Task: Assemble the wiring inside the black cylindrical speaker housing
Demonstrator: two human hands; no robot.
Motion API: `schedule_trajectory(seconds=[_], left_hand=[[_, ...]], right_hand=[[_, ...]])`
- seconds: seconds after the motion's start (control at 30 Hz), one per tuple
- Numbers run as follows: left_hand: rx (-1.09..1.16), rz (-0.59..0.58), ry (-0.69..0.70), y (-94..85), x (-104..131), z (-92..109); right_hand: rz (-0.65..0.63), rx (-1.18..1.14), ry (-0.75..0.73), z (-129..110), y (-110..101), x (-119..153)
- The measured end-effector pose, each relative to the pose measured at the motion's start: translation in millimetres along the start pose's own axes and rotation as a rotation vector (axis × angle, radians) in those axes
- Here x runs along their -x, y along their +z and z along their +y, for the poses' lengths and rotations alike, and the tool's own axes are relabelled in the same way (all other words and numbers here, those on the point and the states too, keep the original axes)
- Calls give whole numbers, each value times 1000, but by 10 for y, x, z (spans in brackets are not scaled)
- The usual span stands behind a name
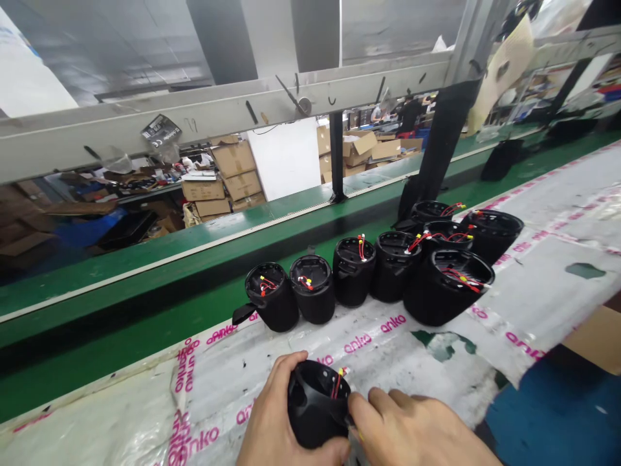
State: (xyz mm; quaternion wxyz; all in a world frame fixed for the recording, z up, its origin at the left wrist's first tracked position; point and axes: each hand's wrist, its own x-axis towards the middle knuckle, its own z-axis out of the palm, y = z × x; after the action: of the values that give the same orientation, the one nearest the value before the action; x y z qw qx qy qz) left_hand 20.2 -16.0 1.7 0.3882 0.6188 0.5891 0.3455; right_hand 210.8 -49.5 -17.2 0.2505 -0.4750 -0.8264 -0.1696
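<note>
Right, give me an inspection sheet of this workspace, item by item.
Surface: white plastic sheet with pink lettering, torn in places, over a green conveyor belt.
Job's things: round black plastic housing with red and yellow wires at its open top.
Clutter: row of similar black housings along the belt edge, larger ones at the right end.
Grippers: left hand grips the housing's side; right hand touches its rim with the fingertips.
Cables: short red and yellow leads stick out of each housing.
Surroundings: grey metal frame rail; stacked cardboard boxes behind; a person far off.
</note>
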Motion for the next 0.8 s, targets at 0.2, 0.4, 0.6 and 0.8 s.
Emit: schedule_trajectory(seconds=[0.2,0.4,0.6,0.8], left_hand=[[150,-103,-86,-126,-3,78],[114,-70,-104,-119,17,143],[15,-16,-52,-49,14,108],[-26,-49,-48,-32,12,59]], right_hand=[[-62,-292,41,16,101,11],[-80,-308,61,54,50,-22],[-75,-103,-18,5,56,-20],[18,-66,-23,-4,16,-57]])
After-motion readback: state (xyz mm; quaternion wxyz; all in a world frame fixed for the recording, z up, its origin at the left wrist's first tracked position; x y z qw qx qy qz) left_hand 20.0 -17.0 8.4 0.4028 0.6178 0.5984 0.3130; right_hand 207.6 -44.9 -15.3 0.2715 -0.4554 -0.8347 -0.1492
